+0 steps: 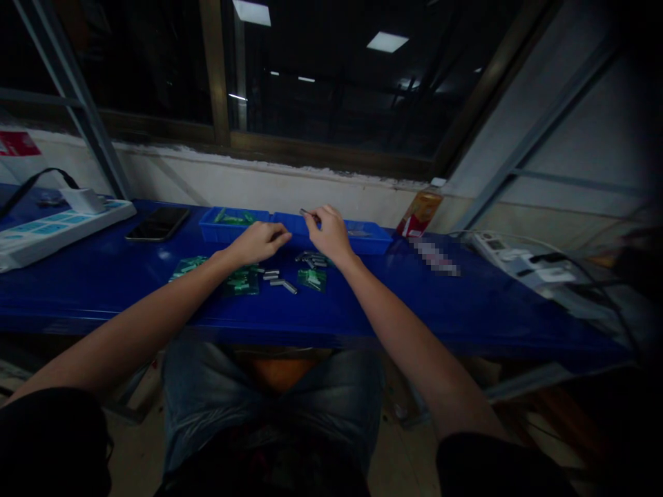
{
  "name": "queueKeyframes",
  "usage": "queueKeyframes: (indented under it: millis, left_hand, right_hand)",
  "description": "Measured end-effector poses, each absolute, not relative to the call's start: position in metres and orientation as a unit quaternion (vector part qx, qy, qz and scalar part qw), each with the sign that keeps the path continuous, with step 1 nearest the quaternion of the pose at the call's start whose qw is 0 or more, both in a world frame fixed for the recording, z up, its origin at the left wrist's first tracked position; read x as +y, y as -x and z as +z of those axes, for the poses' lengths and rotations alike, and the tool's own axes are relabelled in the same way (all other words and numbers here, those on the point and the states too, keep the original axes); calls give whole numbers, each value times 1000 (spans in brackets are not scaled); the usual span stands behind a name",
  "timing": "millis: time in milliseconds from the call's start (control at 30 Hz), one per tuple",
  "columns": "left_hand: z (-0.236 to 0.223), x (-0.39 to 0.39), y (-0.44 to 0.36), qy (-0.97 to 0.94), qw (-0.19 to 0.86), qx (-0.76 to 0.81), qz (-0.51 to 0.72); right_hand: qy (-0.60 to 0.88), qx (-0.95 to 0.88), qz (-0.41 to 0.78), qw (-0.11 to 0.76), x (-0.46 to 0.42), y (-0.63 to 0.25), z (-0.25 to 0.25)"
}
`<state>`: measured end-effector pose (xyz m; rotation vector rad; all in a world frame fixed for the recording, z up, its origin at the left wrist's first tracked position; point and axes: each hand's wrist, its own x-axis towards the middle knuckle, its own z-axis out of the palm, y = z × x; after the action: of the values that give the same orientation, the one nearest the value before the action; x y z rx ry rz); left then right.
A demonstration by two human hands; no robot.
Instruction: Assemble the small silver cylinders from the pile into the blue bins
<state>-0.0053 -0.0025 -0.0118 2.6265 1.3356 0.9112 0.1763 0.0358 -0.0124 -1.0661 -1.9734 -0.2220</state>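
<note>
- Right hand: pinched on 1 small piece above blue trays by the tabletop's far edge.
- Left hand: half-curled; cannot tell if holding anything.
- Loose metal pieces: between trays and near edge.

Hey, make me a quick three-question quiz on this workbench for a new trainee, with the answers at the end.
1. Which hand pinches a small piece, left or right?
2. True or false: the phone lies inside one of the trays.
3. The small bags on the table are: A red, B green, C yellow.

Key:
1. Right hand.
2. False; the phone lies on the table, left of the trays.
3. B.
</note>
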Motion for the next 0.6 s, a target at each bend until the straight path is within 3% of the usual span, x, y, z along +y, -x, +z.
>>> queueKeyframes:
  millis: [333, 600]
  left_hand:
    - [-25, 1, 0, -941, 37, 296, 158]
    - [-30, 6, 2, -893, 35, 413, 175]
  right_hand:
    - [564, -742, -87, 352, 50, -188, -25]
    - [571, -743, -67, 341, 48, -186, -24]
